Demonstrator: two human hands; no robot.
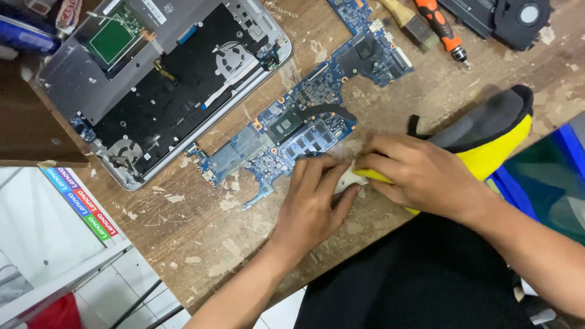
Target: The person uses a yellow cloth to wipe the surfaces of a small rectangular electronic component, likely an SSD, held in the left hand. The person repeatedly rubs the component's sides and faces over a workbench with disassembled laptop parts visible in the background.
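We have both hands down on the worn wooden table, close together near its near edge. Our left hand lies flat, fingers fairly close together, their tips touching the near edge of the blue circuit board and a small white piece that sits between the hands; what that piece is we cannot tell. Our right hand is curled, its fingers closed around the narrow yellow tip of a yellow and grey blower, which lies on the table and runs off to the far right. The yellow tip meets the white piece just right of the board.

The board stretches diagonally from the near left toward the far right. To its far left lies an opened laptop shell with its fan showing. At the far edge, right of the board, sit an orange-handled screwdriver and a black round fan.
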